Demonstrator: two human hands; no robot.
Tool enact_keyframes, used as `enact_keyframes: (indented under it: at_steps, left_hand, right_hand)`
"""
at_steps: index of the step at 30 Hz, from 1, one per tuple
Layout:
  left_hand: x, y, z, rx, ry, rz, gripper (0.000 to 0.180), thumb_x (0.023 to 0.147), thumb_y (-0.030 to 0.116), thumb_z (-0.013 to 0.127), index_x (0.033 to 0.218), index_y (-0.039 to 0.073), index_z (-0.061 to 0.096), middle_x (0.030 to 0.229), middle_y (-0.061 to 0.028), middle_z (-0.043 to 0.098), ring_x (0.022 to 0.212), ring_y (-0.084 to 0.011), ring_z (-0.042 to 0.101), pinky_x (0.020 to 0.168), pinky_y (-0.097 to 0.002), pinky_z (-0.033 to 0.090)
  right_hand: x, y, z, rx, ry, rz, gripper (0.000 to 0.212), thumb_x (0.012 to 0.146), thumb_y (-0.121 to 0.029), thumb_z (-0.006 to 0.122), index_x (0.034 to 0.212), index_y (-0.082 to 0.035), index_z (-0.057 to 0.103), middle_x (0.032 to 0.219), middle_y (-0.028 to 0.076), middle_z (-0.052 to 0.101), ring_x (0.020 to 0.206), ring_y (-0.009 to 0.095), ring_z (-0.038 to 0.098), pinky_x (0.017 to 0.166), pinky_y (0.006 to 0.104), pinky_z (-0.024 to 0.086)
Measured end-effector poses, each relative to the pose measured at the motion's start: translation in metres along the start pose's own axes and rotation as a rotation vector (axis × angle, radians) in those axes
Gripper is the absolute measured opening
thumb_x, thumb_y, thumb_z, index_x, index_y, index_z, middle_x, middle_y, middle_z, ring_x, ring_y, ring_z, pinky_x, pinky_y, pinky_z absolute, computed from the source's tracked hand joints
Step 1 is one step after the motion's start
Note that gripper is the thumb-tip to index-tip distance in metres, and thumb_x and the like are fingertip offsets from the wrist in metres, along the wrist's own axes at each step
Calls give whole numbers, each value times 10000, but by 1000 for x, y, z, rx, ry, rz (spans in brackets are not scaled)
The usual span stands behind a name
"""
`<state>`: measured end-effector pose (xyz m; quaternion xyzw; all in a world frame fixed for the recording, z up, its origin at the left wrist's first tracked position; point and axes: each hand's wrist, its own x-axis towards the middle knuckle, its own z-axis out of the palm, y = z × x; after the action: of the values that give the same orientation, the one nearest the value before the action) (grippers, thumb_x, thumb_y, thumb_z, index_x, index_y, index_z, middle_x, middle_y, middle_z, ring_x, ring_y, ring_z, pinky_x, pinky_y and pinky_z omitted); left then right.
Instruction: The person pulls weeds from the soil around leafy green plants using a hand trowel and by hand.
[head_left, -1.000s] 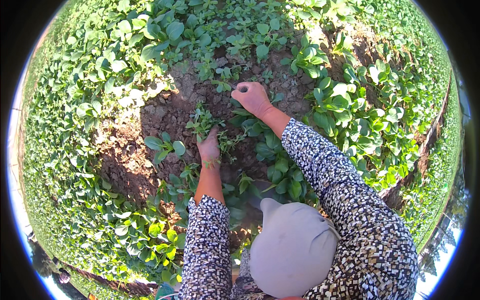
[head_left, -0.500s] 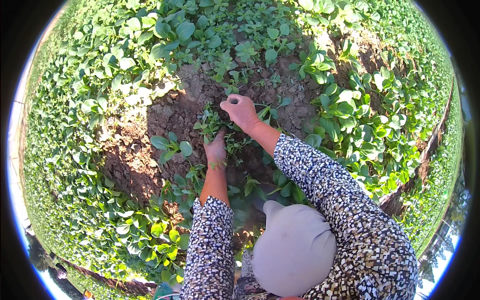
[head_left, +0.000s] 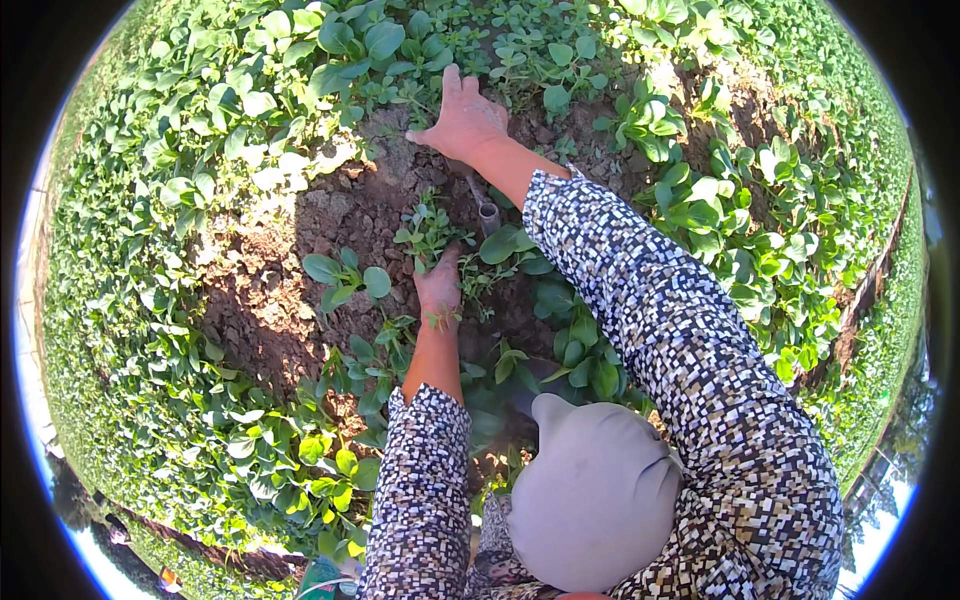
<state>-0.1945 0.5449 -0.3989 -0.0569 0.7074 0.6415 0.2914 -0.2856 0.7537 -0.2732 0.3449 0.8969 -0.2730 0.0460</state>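
Observation:
My left hand (head_left: 438, 288) is closed around a bunch of small-leaved green weeds (head_left: 425, 228), low over the soil. Farther ahead, my right hand (head_left: 466, 118) reaches to the edge of the greenery with thumb and fingers spread, and nothing shows in its grip. Just below the right wrist is a hand tool with a hollow metal tube end (head_left: 489, 212) and a thin shank. The rest of that tool is hidden by the hand and leaves. Low weeds (head_left: 525, 55) grow just beyond the right fingertips.
Bare brown soil (head_left: 260, 290) lies to the left of my hands. A young broad-leaved plant (head_left: 345, 278) stands beside the left hand. Leafy greens (head_left: 720, 205) grow densely to the right. A rounded grey cap (head_left: 595, 500) covers part of the lower view.
My right hand has opened from a fist around the tool's tube and moved forward; the tube now shows below its wrist. My left hand stays nearly in place with the weeds.

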Motion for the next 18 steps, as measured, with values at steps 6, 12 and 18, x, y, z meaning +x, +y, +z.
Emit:
enact_keyframes:
  at_steps: [6,12,18]
  left_hand:
    - [-14,22,29,-131,-7,-102,354,831,43,644,1177,-2,586,1112,-67,637,989,-193,580,872,-332,451]
    - [-15,22,12,-81,78,-140,400,822,140,699,1171,-23,590,1122,-83,635,976,-198,576,873,-348,443]
    - [-12,17,17,-113,-20,-124,424,835,138,691,1213,-8,567,1161,-81,615,1010,-191,564,896,-347,430]
  right_hand:
    - [42,43,22,0,104,-130,638,804,-334,698,1286,10,460,1130,211,552,1022,339,600,861,433,475]
    - [21,70,-23,1688,79,-22,316,840,-94,681,1077,24,509,826,102,617,480,165,536,387,304,431]
    - [13,164,-34,21,319,-121,528,819,-315,660,1159,76,561,1061,226,640,994,356,610,861,409,483]
